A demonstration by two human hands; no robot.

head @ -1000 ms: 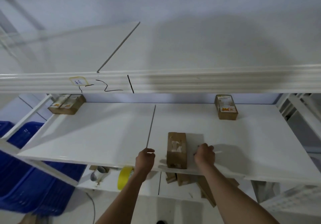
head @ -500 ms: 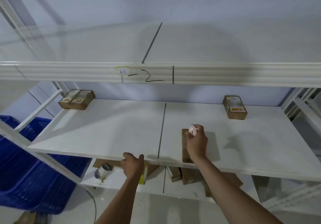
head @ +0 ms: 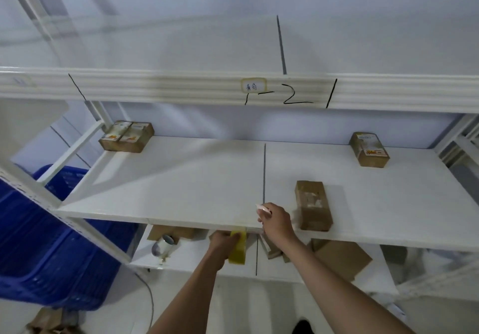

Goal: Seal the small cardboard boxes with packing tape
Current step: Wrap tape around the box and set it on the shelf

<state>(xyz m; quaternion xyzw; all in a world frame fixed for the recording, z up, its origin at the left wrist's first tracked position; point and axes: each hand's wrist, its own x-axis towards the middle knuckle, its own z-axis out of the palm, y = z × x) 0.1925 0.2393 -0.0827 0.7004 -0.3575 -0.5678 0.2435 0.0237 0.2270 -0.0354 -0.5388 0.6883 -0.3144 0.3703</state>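
A small cardboard box is set flat near the front edge of the middle shelf, just right of the seam between its two boards, with pale tape or a label showing on its top face. The yellow packing tape roll is gripped by the left hand just below that front edge, partly hidden under it. The right hand is curled at the front edge, just left of the box and apart from it, with a small pale object pinched in its fingers; what it is cannot be told.

Since the roll is brought up close under the shelf lip, it may be knocked against the edge. The box is unheld, so it may be dragged or skewed when tape is pressed on, leaving a crooked or wrinkled seal. Two more boxes at the back left corner and another box at the back right are well apart.
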